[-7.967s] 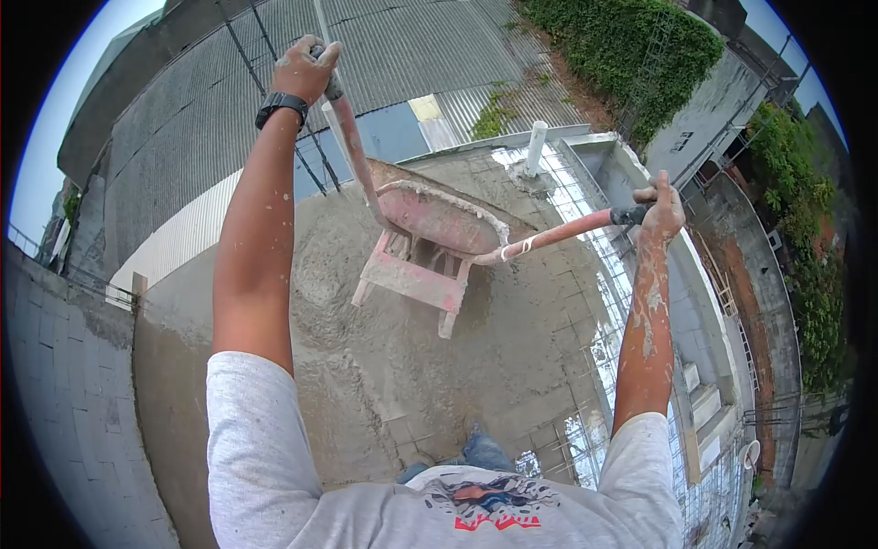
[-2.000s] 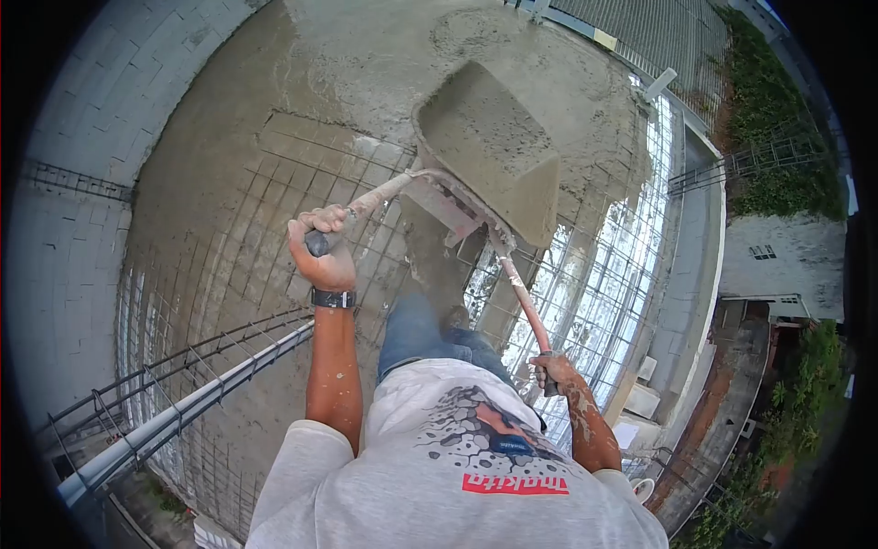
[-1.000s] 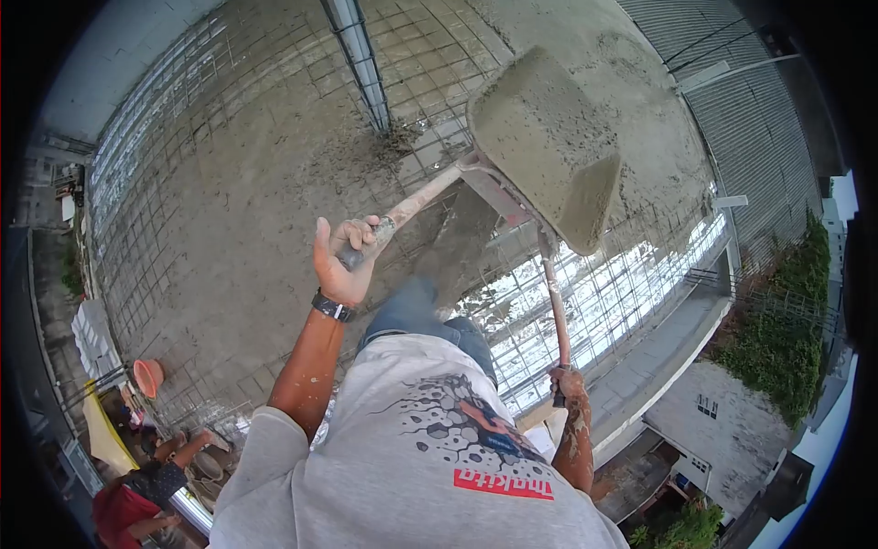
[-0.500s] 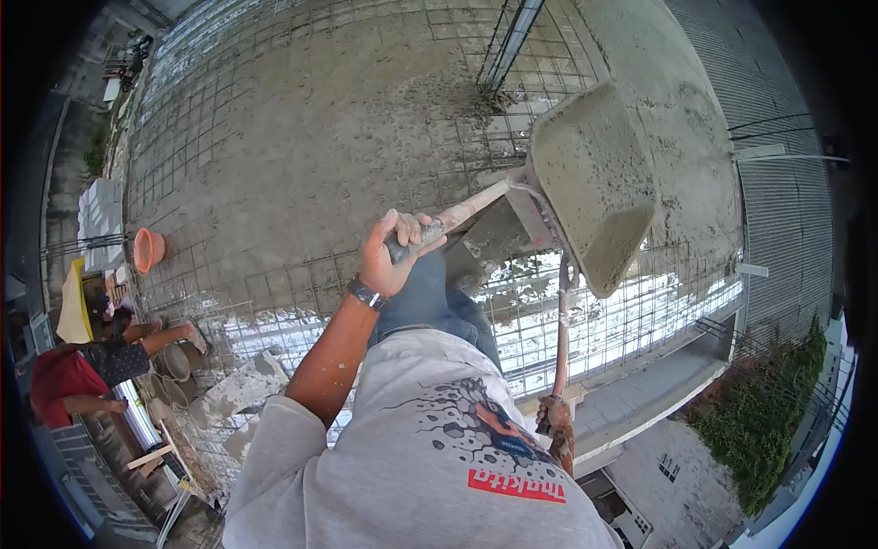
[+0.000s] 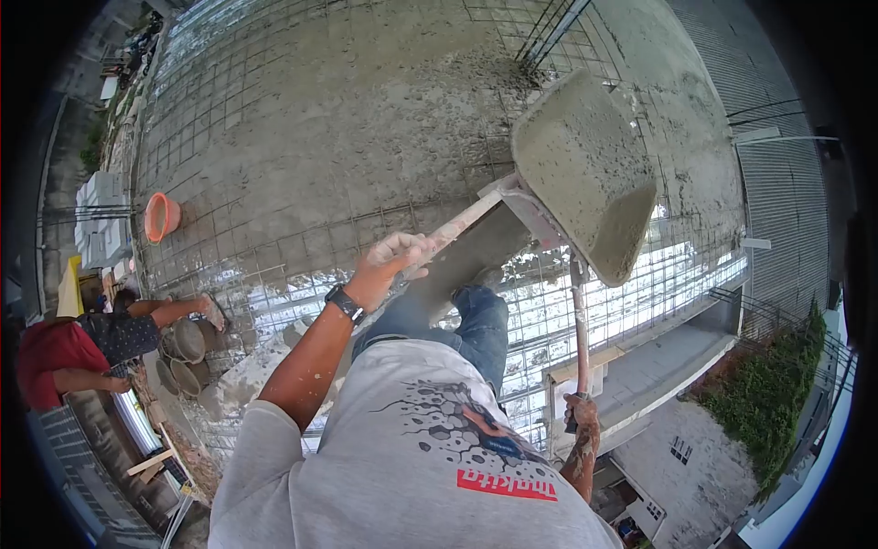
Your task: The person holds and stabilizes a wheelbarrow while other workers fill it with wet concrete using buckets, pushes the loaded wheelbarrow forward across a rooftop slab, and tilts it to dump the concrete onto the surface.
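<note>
So, the wheelbarrow [image 5: 626, 233] is held right in front of the body, over the slab area, its tray coated in grey concrete. Its left handle [image 5: 471, 215] is gripped by the left hand [image 5: 391, 263], fingers curled over it, and a dark watch [image 5: 346, 305] is worn on that wrist. The right handle [image 5: 583, 329] is grabbed near its end by the right hand [image 5: 582, 416], fingers closed round it; that forearm's pretty splattered. All around, rebar mesh [image 5: 530, 366] is laid out, partly buried under concrete [image 5: 366, 137]. Way off left, an orange tub [image 5: 152, 218] can be seen, and some grey buckets [image 5: 191, 340] are bunched near a co-worker in a red top [image 5: 55, 361].
</note>
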`<state>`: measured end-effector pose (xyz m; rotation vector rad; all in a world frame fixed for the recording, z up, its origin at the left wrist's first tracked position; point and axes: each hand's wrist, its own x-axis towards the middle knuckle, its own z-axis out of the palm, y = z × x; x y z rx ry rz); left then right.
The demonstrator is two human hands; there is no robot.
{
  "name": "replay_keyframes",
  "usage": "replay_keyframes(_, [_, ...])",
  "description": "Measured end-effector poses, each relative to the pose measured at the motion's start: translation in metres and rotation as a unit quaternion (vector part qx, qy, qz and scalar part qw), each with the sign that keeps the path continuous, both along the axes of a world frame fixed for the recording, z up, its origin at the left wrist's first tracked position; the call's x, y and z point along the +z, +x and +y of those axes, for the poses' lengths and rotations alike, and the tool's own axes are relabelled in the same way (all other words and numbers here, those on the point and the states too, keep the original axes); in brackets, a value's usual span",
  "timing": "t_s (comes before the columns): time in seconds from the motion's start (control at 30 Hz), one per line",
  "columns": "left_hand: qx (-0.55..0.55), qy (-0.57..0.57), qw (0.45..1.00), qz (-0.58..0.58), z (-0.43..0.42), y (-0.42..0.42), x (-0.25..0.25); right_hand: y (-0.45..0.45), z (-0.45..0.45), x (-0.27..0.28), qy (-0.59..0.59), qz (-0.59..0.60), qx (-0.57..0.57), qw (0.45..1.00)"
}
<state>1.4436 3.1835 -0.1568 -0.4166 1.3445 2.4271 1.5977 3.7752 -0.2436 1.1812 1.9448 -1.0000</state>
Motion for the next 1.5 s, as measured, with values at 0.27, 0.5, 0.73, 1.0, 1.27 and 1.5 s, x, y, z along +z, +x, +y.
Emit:
replay_keyframes(0.27, [-0.117, -0.033, 0.968, -0.217, -0.077, 0.209, -0.041, 0.108, -0.089, 0.097, 0.034, 0.002, 0.036, 0.999])
replay_keyframes(0.5, [-0.138, -0.101, 0.958, -0.229, -0.151, 0.340, -0.072, 0.263, -0.142, 0.023, 0.041, -0.022, 0.025, 0.999])
replay_keyframes(0.73, [-0.197, -0.158, 0.955, -0.157, -0.244, 0.416, -0.053, 0.410, -0.252, 0.030, -0.010, -0.049, 0.000, 0.999])
replay_keyframes(1.0, [-0.228, -0.189, 0.941, -0.162, -0.362, 0.572, -0.055, 0.638, -0.401, -0.028, -0.041, -0.006, -0.095, 0.995])
replay_keyframes(1.27, [-0.260, -0.244, 0.927, -0.116, -0.495, 0.732, -0.027, 0.843, -0.545, -0.041, -0.124, -0.003, -0.169, 0.978])
replay_keyframes(1.5, [-0.241, -0.298, 0.908, -0.168, -0.582, 0.892, -0.049, 1.019, -0.599, -0.114, -0.058, -0.056, -0.062, 0.995])
